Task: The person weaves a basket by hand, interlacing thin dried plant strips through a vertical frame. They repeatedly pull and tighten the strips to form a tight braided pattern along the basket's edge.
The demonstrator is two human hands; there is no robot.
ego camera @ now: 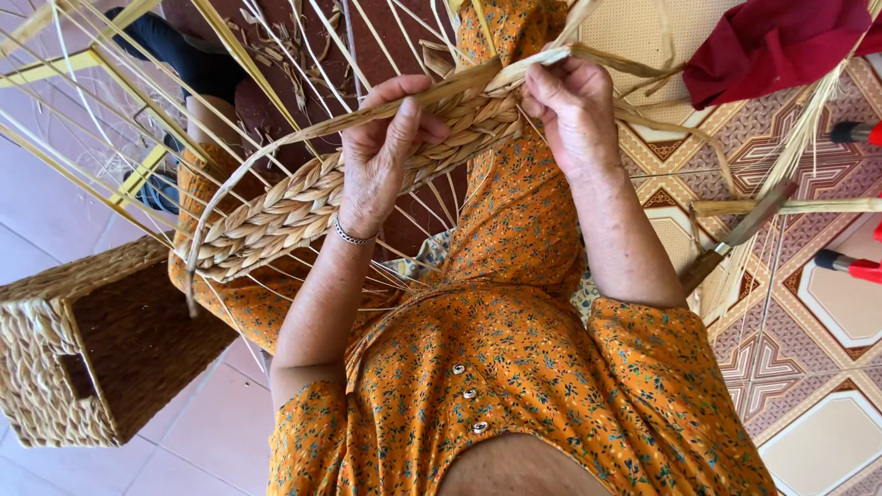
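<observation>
A thick band of plaited straw (pixel 285 207) runs across my lap, from lower left up toward the top centre. My left hand (pixel 381 152) grips it around the middle, thumb on top of the weave. My right hand (pixel 574 106) pinches the loose flat strands (pixel 542 62) at the band's upper end. Thin pale spokes (pixel 110 101) fan out behind the band toward the top left. I wear an orange flowered dress (pixel 514 367) and a thin bracelet (pixel 352 236) on the left wrist.
A finished square woven basket (pixel 64 354) lies on its side on the pink floor tiles at the lower left. Red cloth (pixel 772 41) lies at the top right. Red-handled tools (pixel 850 266) and a knife (pixel 735 237) rest on patterned tiles to the right, among loose straw.
</observation>
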